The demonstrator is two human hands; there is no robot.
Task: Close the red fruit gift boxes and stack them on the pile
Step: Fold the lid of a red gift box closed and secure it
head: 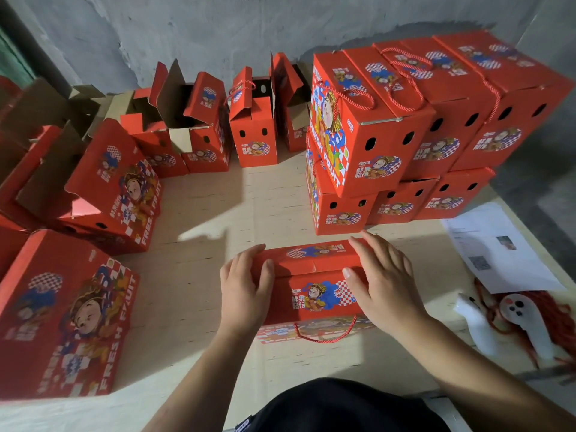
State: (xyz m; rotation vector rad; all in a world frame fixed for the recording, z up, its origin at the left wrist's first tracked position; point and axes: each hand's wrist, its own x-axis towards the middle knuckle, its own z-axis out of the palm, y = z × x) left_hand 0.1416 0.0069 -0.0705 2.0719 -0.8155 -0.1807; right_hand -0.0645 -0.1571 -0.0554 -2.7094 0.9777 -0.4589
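Low in the middle of the frame, a red fruit gift box [311, 285] sits on the pale wooden floor [202, 219] with both of the person's hands on its top. The left hand [246, 285] lies over the left end, fingers fairly straight and pressing down on the lid flap, thumb on the near face. The right hand [383, 275] covers the right end the same way, fingers flat and spread across the top, thumb pointing inward along the front edge. Neither hand curls round anything; both press. The box's top flaps are down, and its front shows a cartoon child figure on a blue and red-and-white chequered patch with "GOOD" above Chinese characters I cannot read. A red rope handle [327, 335] loops out below the near side. In the upper right stands the pile of closed boxes [405, 126], two tiers high against the grey wall [187, 32], with "FRESH FRUIT" running down the nearest box's side. Along the upper left and centre, open boxes [252, 132] stand with their flaps raised. A closed box [65, 316] at lower left also reads "FRESH FRUIT". At right lie a printed paper sheet [498, 247], a white controller [523, 319] and loose red cord [558, 325].
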